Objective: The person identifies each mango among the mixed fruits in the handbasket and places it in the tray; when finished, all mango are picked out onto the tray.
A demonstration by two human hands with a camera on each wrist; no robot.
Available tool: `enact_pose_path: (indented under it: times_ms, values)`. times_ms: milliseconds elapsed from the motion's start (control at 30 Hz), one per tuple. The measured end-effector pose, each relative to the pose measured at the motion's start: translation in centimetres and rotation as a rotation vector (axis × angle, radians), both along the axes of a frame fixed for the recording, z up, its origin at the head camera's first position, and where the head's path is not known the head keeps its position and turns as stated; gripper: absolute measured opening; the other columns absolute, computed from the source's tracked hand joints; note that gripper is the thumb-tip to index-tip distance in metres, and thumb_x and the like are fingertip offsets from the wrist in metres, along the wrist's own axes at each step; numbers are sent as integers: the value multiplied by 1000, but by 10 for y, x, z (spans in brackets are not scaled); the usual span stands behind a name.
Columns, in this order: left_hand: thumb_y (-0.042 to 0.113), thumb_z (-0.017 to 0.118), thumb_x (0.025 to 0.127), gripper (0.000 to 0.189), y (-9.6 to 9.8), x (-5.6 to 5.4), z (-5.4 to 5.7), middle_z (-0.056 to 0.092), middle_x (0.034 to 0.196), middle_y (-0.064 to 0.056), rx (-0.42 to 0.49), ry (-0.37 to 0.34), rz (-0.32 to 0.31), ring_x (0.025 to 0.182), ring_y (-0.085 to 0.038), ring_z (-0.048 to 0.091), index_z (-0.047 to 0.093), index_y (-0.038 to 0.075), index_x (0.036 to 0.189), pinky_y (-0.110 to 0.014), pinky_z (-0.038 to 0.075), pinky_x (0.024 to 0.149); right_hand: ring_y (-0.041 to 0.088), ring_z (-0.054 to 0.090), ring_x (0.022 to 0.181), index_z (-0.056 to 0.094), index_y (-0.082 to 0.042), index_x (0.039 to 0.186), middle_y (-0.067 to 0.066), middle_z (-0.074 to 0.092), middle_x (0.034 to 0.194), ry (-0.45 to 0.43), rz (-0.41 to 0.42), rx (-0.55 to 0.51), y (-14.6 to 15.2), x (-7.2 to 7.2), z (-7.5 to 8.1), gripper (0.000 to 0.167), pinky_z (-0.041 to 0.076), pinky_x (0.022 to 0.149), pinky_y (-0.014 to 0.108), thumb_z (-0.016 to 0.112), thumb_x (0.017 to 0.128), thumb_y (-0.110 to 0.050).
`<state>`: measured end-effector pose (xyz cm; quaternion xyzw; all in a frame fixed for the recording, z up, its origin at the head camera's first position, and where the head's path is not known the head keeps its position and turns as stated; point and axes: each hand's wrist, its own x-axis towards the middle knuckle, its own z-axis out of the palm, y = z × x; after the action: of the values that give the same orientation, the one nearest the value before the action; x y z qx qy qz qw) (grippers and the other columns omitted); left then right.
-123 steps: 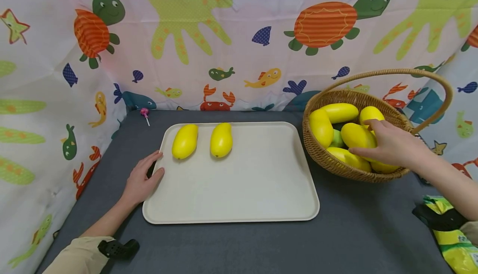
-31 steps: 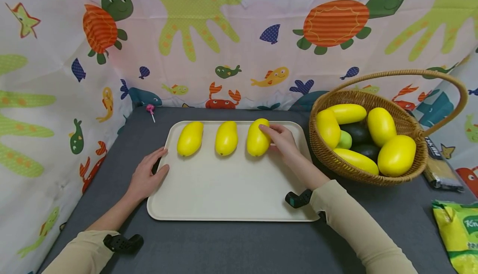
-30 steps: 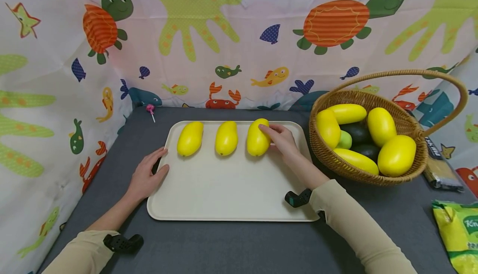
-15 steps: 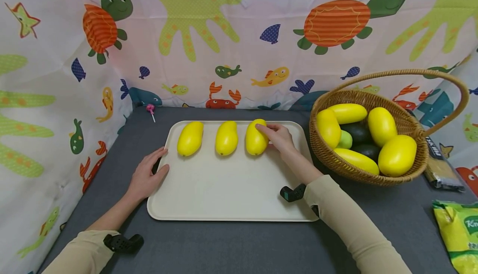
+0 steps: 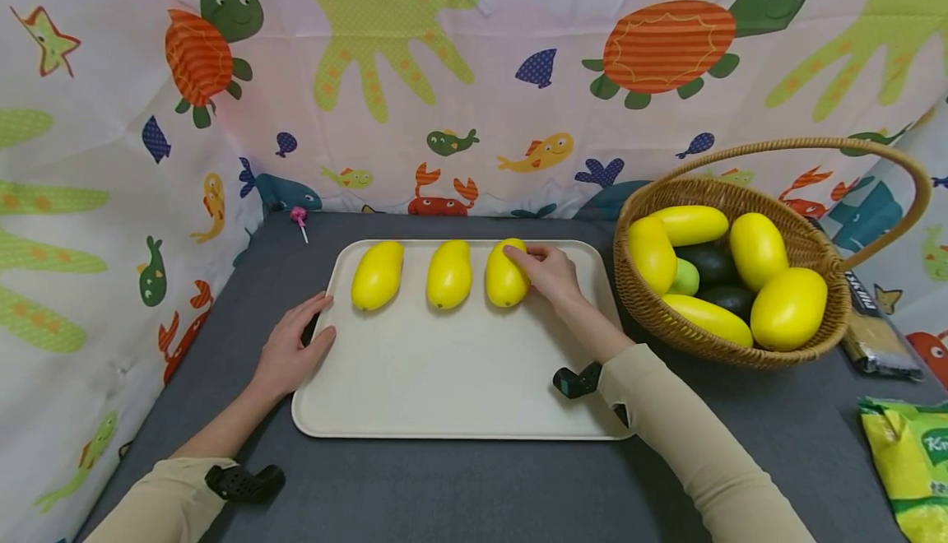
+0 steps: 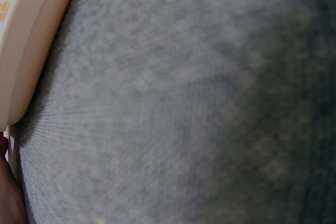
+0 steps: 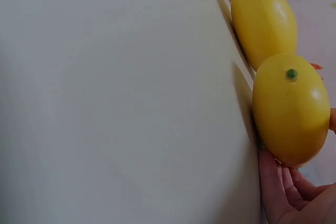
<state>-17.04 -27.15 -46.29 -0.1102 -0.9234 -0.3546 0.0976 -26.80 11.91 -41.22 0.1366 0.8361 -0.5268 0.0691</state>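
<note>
Three yellow mangoes stand in a row along the far side of a cream tray [image 5: 459,378]: a left mango [image 5: 377,276], a middle mango [image 5: 448,274] and a right mango [image 5: 507,273]. My right hand [image 5: 551,273] holds the right mango from its right side; the right wrist view shows fingers low against this mango [image 7: 290,109]. My left hand [image 5: 290,350] rests at the tray's left edge with relaxed fingers. In the left wrist view, only part of the hand [image 6: 10,195] shows beside the tray rim [image 6: 31,51].
To the right stands a wicker basket [image 5: 644,325] with several yellow fruits, a green one and dark ones. Behind it lies a clear packet [image 5: 877,341], and a yellow-green bag [image 5: 907,461] sits at the right edge. A pink lollipop [image 5: 299,215] lies at the back left.
My right hand, earlier in the basket, has brought a third mango onto the tray. Over the last second it has nudged that mango slightly left. The left hand stays at the tray's edge.
</note>
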Motion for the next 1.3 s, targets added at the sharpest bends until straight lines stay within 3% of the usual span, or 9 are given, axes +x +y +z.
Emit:
enact_pose_path:
  times_ms: [200,400,1133,1300]
  values:
    - [23,60,97,50,0,1,0,42,149,-17,-4,-7,5,134,-40,37,50,4,142,-63,28,103,23,57,93,58,-9,131,8,61,117,25,9,68,0,1,-2,70,51,67,25,66,84,-61]
    - [22,61,96,50,0,1,0,42,148,-18,-6,-4,7,133,-41,37,50,4,141,-63,29,103,24,56,99,59,-9,128,8,61,118,38,31,105,1,1,-2,70,50,70,27,64,84,-62]
    - [22,60,96,50,-2,0,-2,41,149,-17,-6,-6,5,134,-41,36,50,4,142,-63,28,103,23,55,93,55,-11,133,9,58,118,-24,93,101,4,1,2,76,51,66,25,63,82,-67]
    - [23,60,97,50,-1,0,-1,41,149,-18,-4,-6,2,134,-41,36,50,4,142,-64,28,103,24,57,94,51,-12,137,10,56,125,-30,127,120,7,6,7,76,53,68,27,61,84,-65]
